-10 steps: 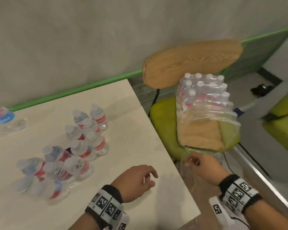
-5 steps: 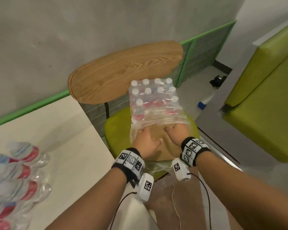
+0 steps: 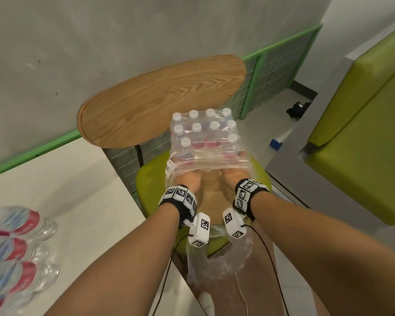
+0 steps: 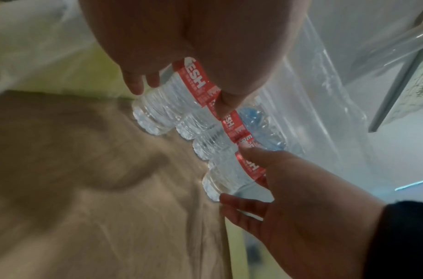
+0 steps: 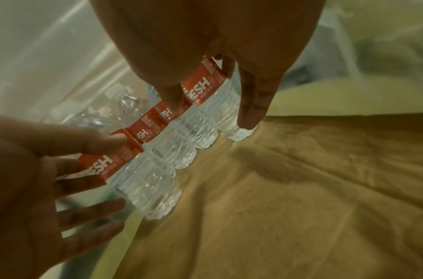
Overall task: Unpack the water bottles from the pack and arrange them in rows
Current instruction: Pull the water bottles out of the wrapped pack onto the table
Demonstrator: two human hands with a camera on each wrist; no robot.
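Observation:
The shrink-wrapped pack (image 3: pixel 205 137) of white-capped bottles stands on a cardboard tray (image 3: pixel 212 195) on a green chair seat (image 3: pixel 148 185). Both hands are inside the torn-open front of the wrap. My left hand (image 3: pixel 188 180) (image 4: pixel 181 98) grips the leftmost front-row bottle (image 4: pixel 162 111) with its thumb on one side and fingers on the other. At the other end of the row, my right hand (image 3: pixel 232 176) (image 5: pixel 212 107) holds the red-labelled bottle (image 5: pixel 229 109) the same way. Two bottles stand between them. Several unpacked bottles (image 3: pixel 16 247) sit on the white table (image 3: pixel 84 201).
The chair's wooden backrest (image 3: pixel 160 101) rises right behind the pack, against the grey wall. Loose plastic wrap (image 3: pixel 217 258) hangs off the seat's front edge towards me. A green bench (image 3: pixel 363 156) stands to the right across a strip of floor.
The view swung from the table to the chair. Both hands went from the table edge into the open wrap and closed round the two end bottles of the front row.

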